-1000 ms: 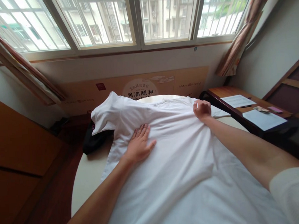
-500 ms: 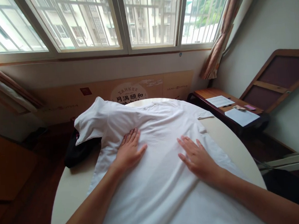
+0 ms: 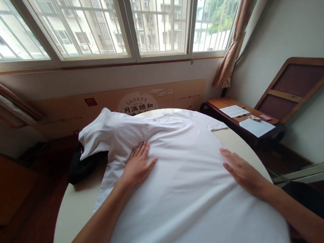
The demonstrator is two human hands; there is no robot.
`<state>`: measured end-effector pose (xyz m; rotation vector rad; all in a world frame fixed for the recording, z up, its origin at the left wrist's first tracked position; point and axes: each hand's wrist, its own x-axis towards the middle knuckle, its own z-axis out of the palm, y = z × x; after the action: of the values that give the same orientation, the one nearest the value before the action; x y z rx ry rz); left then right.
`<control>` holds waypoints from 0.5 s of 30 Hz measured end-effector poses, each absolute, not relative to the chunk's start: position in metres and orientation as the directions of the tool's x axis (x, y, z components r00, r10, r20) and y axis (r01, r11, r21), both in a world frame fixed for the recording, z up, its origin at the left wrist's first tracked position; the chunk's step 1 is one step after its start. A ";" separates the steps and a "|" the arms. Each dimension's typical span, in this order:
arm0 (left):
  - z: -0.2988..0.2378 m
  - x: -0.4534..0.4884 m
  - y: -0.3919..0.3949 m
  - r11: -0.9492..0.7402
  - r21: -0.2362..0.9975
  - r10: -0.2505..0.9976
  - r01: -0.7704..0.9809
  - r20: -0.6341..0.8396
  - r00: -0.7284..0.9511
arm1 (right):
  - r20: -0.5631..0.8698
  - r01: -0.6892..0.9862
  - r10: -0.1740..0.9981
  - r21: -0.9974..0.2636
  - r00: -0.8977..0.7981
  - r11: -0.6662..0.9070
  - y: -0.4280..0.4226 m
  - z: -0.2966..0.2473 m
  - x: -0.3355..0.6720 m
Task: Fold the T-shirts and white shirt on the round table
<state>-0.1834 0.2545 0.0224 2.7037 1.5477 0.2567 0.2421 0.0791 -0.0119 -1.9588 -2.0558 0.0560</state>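
Your left grip (image 3: 137, 164) and right grip (image 3: 244, 173) lie flat, open, grasping nothing, either side of the white T-shirt (image 3: 184, 197), its long axis running toward you across the round tabletop (image 3: 74, 212).

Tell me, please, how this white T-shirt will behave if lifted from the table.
The white T-shirt is probably floppy: its sleeve folds over itself. It looks light, since the thin fabric creases softly under the left hand.

"ZANKEE" and "月满颐和" printed on a tan cardboard panel (image 3: 108, 105)
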 end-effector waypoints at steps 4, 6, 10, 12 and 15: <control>0.023 -0.183 0.255 -0.509 0.101 0.858 0.855 0.144 0.493 | 0.345 0.970 0.927 -0.132 -0.146 0.202 0.060 0.009 0.210; 0.023 -0.183 0.254 -0.515 0.108 0.854 0.850 0.147 0.499 | 0.338 0.927 0.888 -0.098 -0.312 0.363 0.041 0.019 0.174; 0.020 -0.184 0.252 -0.534 0.110 0.841 0.838 0.173 0.513 | 0.322 0.706 0.660 0.037 -0.679 0.708 0.000 0.014 0.110; 0.019 -0.185 0.252 -0.531 0.107 0.842 0.841 0.179 0.509 | 0.378 0.611 0.531 0.131 -0.759 0.780 -0.014 0.001 0.097; 0.018 -0.185 0.255 -0.521 0.101 0.849 0.848 0.172 0.501 | 0.363 0.528 0.451 0.147 -0.815 0.836 -0.027 -0.011 0.100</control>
<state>-0.1850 0.2547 0.0183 2.7181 1.5364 0.3144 0.1000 -0.0266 -0.0113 -0.7411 -2.7015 -0.3469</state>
